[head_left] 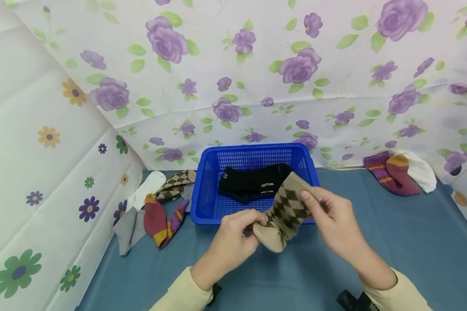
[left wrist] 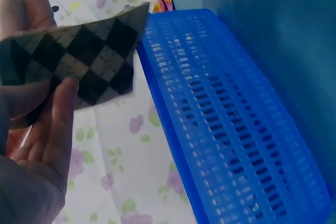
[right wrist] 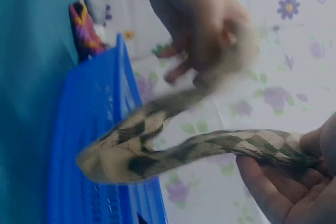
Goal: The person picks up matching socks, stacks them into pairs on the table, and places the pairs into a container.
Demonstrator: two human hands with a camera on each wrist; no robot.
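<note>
A beige and brown argyle sock [head_left: 289, 206] is stretched between both hands, in front of the blue basket [head_left: 197, 196]. My left hand [head_left: 233, 244] pinches it near the beige toe and heel end. The right hand [head_left: 338, 220] grips its cuff, thumb on the near face. In the left wrist view the diamond pattern of the sock [left wrist: 84, 61] shows clearly. The right wrist view has the sock [right wrist: 220, 145] bent in a curve, its far part blurred. Black socks [head_left: 243, 183] with white "COTTON" lettering lie in the basket.
Left of the basket lie a white sock [head_left: 147, 188], a grey sock [head_left: 128, 231], a maroon sock [head_left: 154, 218], a purple striped sock [head_left: 177, 218] and an argyle sock [head_left: 179, 179]. At the far right are maroon socks [head_left: 397, 175] and a white sock [head_left: 420, 170]. Floral cloth [head_left: 225, 86] hangs behind.
</note>
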